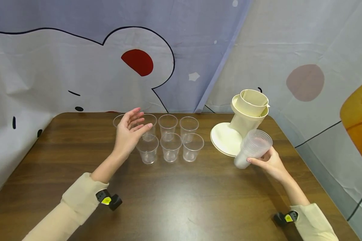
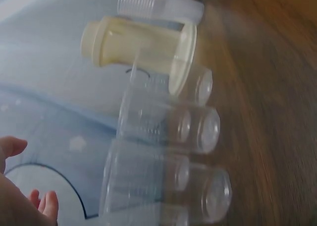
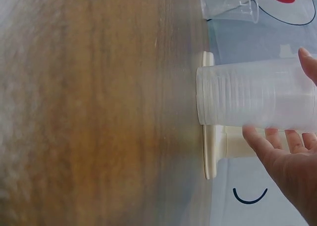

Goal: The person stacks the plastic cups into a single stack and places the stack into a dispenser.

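Note:
Clear plastic cups stand upright in two rows on the wooden table, among them a front cup [image 1: 147,150] and a back cup [image 1: 189,124]. My left hand [image 1: 127,134] is raised over the left end of the rows, fingers loosely extended and holding nothing; it partly hides the back-left cups. On the right, my right hand [image 1: 273,164] grips a tilted stack of nested clear plastic cups [image 1: 252,147], thumb on the near side and fingers behind. In the right wrist view the fingers [image 3: 297,141] lie along the stack's side.
Just behind the stack stands a cream-coloured plastic holder [image 1: 244,120] with a round base and a wide tubular top. A printed cloth [image 1: 87,77] hangs along the table's back edge and right side. Brown tabletop [image 1: 169,201] stretches in front of the cups.

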A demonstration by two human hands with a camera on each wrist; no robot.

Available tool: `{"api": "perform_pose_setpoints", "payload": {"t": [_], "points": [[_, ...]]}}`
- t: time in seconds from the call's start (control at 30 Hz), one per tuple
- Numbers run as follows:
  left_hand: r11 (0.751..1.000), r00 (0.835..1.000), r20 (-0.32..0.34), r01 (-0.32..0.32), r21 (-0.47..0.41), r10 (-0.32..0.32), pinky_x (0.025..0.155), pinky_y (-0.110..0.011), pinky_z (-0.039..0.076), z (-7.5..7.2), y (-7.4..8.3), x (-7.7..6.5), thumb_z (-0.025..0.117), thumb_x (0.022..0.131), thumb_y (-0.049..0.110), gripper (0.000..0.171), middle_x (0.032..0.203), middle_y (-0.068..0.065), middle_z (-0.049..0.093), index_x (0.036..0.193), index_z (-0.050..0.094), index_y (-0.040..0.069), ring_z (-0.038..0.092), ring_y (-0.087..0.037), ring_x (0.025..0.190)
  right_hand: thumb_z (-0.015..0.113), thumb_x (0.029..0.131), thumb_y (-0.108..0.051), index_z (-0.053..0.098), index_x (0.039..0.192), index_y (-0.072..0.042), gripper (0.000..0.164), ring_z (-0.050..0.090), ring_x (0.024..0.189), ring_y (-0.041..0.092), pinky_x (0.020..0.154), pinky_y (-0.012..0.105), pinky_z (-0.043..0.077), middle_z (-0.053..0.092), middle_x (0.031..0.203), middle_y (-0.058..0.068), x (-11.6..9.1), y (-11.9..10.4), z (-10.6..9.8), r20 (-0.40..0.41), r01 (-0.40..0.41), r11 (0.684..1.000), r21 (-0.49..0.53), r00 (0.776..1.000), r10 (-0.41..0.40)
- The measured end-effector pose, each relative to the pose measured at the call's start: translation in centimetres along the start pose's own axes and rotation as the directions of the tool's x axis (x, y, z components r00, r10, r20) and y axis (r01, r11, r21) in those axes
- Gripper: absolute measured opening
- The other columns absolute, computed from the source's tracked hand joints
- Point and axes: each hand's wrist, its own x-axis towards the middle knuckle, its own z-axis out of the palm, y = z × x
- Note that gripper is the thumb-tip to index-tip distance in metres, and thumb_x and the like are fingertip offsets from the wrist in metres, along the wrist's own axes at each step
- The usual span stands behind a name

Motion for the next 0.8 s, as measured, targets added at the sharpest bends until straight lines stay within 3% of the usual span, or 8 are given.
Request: {"api": "perform_pose_setpoints", "payload": {"t": [0.17,0.27,0.4,0.57,0.8], "points": [[1.0,0.997,-0.081,-0.01,0.027,0.013,0.099,-0.024,0.048,-1.4,-0.6,0.3,0.071,0.084,0.005,0.06,0.127,-0.004,0.053,0.138,0.043,0.003,0.051,-0.008,0.112,0.065,0.077,0.017,0.044,0.128,-0.012,0.062,0.062,0.098,0.0,0.079,0.014,0.054,0.059,0.111,-0.008,0.0,0.0,0.0,0.005,0.0,1.0,0.006,1.0,0.0],[0.999,0.99,-0.138,-0.015,0.045,0.021,0.099,-0.027,0.047,-2.0,-0.9,0.5,0.072,0.084,0.005,0.058,0.124,0.0,0.053,0.136,0.046,0.003,0.049,-0.013,0.114,0.065,0.077,0.017,0.043,0.128,-0.012,0.062,0.062,0.098,0.001,0.078,0.015,0.054,0.059,0.112,-0.008,0.0,0.0,0.0,0.003,-0.003,1.0,0.011,1.0,0.003],[0.997,0.98,-0.2,-0.004,0.071,0.018,0.099,-0.028,0.046,-2.8,-1.4,0.7,0.072,0.083,0.006,0.057,0.127,-0.004,0.055,0.135,0.048,0.004,0.049,-0.015,0.116,0.065,0.078,0.016,0.043,0.128,-0.011,0.062,0.062,0.097,0.0,0.078,0.015,0.054,0.059,0.111,-0.008,0.0,0.0,0.0,0.001,-0.01,1.0,0.009,1.0,0.01],[0.994,0.97,-0.245,0.024,0.105,0.002,0.103,-0.032,0.043,-3.8,-2.0,0.9,0.073,0.082,0.009,0.059,0.134,-0.007,0.053,0.136,0.048,0.007,0.047,-0.01,0.119,0.065,0.078,0.016,0.043,0.129,-0.013,0.062,0.062,0.098,0.0,0.078,0.015,0.054,0.059,0.112,-0.008,-0.1,0.0,0.0,0.002,-0.016,1.0,0.009,1.0,0.016],[0.989,0.963,-0.266,0.07,0.133,-0.032,0.109,-0.037,0.039,-5.1,-3.0,1.3,0.075,0.08,0.008,0.066,0.141,-0.008,0.049,0.139,0.044,0.007,0.044,-0.017,0.128,0.065,0.078,0.016,0.044,0.128,-0.014,0.062,0.063,0.097,0.001,0.078,0.015,0.054,0.06,0.111,-0.009,-0.1,0.1,0.0,0.003,-0.01,1.0,0.003,1.0,0.01]]}}
